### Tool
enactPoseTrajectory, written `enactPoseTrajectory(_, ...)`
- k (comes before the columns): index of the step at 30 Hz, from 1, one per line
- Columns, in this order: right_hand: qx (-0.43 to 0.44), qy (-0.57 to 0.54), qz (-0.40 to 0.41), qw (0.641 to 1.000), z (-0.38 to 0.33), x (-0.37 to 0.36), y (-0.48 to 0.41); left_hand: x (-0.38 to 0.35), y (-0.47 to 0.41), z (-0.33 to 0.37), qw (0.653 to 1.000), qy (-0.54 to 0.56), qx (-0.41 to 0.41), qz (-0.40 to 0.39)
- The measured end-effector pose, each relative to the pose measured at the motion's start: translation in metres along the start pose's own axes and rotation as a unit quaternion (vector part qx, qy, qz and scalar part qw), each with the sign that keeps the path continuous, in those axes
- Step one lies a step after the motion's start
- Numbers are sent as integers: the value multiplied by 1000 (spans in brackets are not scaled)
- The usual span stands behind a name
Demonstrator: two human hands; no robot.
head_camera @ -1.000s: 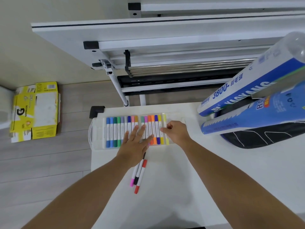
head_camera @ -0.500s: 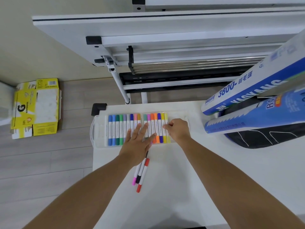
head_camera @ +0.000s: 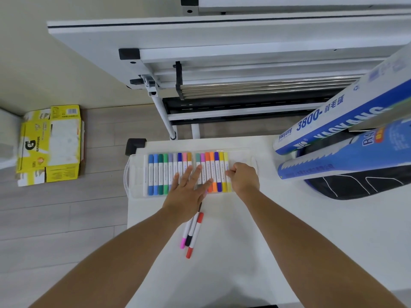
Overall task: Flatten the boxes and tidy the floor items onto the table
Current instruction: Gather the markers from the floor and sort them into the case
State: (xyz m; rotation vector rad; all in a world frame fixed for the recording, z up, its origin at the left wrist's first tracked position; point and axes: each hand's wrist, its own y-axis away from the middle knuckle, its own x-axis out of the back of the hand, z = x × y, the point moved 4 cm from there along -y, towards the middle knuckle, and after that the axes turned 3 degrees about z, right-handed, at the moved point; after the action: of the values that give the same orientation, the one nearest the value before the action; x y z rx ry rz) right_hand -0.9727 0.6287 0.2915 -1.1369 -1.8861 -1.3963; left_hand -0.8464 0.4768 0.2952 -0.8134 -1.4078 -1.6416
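A clear plastic marker case (head_camera: 135, 174) lies at the far left of the white table (head_camera: 289, 241), filled with a row of coloured markers (head_camera: 160, 172). My left hand (head_camera: 189, 190) rests flat, fingers spread, on the middle markers. My right hand (head_camera: 243, 178) has its fingers curled at the yellow marker (head_camera: 225, 161) on the row's right end. Three loose markers (head_camera: 192, 232), pink, black and red, lie on the table just below my left hand. A flattened yellow box (head_camera: 51, 143) lies on the wooden floor at the left.
Two blue and white shuttlecock tubes (head_camera: 338, 121) lie over a black racket bag (head_camera: 360, 185) at the table's right. A folded white table frame (head_camera: 222, 63) stands behind. Grey wooden floor (head_camera: 55, 218) runs along the left.
Both hands stay on the marker case with only slight shifts; the view has tilted a little. Nothing was picked up or let go.
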Motion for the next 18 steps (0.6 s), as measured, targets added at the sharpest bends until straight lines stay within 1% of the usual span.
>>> enactPoseTrajectory(4,-4,37,22,999,-2,10,4,-2,0,-4,1000,-2,-11,-3)
enactPoseTrajectory(8,67,24,13,997,-10,4,38,2,12,-15,1000,16,-19,10)
enactPoseTrajectory(10,102,15,-17,994,-13,-8,66,2,24,-24,999,26,-14,18)
enactPoseTrajectory(12,116,27,-73,990,-13,-29,90,-1,36,-33,1000,18,-6,18)
enactPoseTrajectory(15,97,71,-153,981,-10,-60,115,-4,46,-46,1000,0,-1,11)
enactPoseTrajectory(18,87,77,-181,976,-12,-78,128,-4,49,-53,1000,-9,-3,10)
